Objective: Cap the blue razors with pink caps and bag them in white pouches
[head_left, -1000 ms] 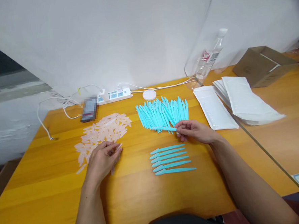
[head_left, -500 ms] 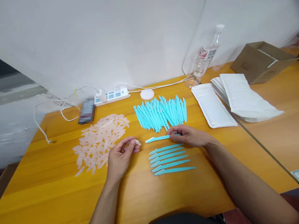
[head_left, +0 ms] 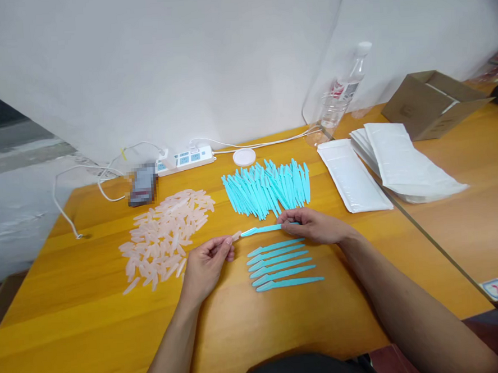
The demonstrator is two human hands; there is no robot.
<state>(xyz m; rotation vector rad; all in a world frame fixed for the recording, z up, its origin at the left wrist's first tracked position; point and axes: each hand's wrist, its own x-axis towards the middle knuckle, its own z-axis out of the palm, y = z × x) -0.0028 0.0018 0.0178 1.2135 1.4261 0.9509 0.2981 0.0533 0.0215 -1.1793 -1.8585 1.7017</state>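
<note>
Between the left hand (head_left: 209, 262), pinching a clear cap (head_left: 236, 235), and right hand (head_left: 314, 225) gripping a teal razor (head_left: 262, 229) (tips nearly touching), misalignment risked a slip.

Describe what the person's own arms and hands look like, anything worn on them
Both forearms are bare up to the picture's lower edge: no sleeves, gloves or watch show. The left hand and right hand carry no visible rings or markings. Dark clothing shows at the bottom edge, between the arms.
</note>
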